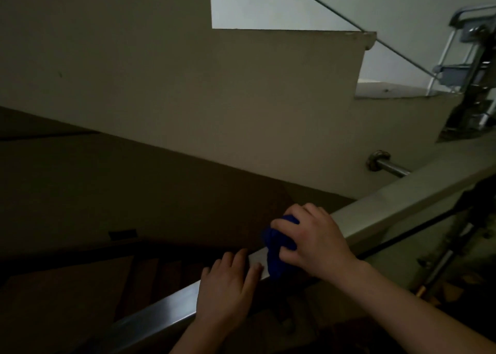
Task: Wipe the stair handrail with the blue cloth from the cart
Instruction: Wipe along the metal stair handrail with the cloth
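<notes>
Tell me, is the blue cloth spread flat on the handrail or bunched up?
Bunched up. The blue cloth is wadded in the right hand, draped over the handrail, folds hanging down.

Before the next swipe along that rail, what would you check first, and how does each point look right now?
1. Blue cloth held in right hand: ok.
2. Cloth touching the handrail: ok, it drapes over the rail's top.
3. Left hand steadying on the rail: ok, but it lies just below the cloth, in a downward swipe's path.
4. Rail above the cloth free of things: ok.
5. Rail clean or dirty: cannot tell, too dark.
</notes>
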